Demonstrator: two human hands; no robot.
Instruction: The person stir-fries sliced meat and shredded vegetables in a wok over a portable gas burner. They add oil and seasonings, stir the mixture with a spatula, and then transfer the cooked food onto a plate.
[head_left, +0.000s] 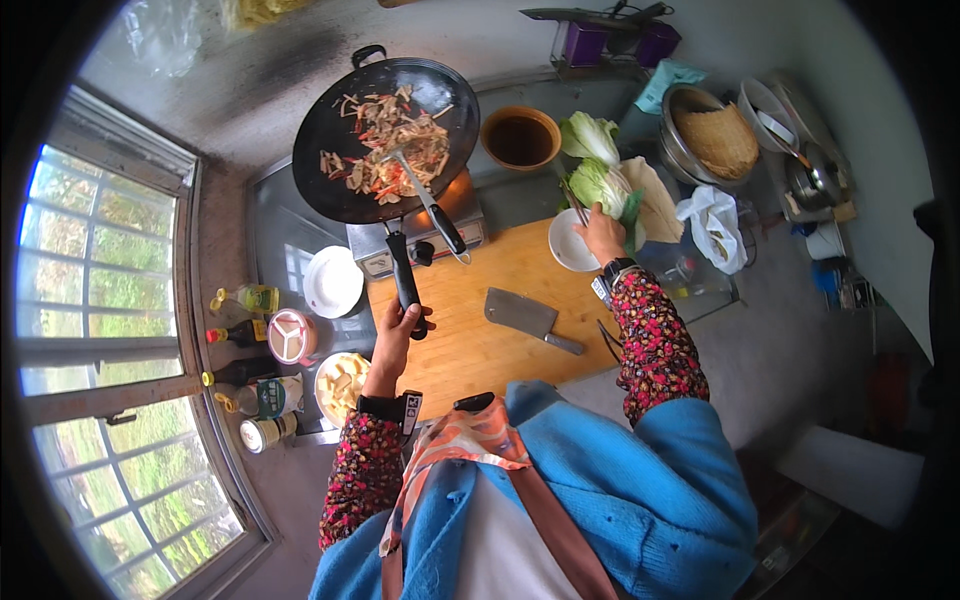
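My left hand (396, 328) is wrapped around the black handle (406, 274) of a wok (319, 142) on a gas stove (420, 244). Sliced meat with red and pale strips (390, 139) lies in the wok. A metal spatula (424, 193) leans in it, its black grip over the near rim. At the right, my right hand (602, 234) holds what look like chopsticks (576, 204), over the rim of a white bowl (568, 244). A cleaver (521, 313) lies flat on the wooden board (450, 345) between my hands.
Orange flame shows under the wok. Beyond my right hand are a brown bowl of dark liquid (520, 138), leafy cabbage (600, 180) and a white plastic bag (712, 225). Left stand a white plate (334, 281), a bowl of pale chunks (343, 381), a seasoning box (292, 336) and several bottles (244, 331).
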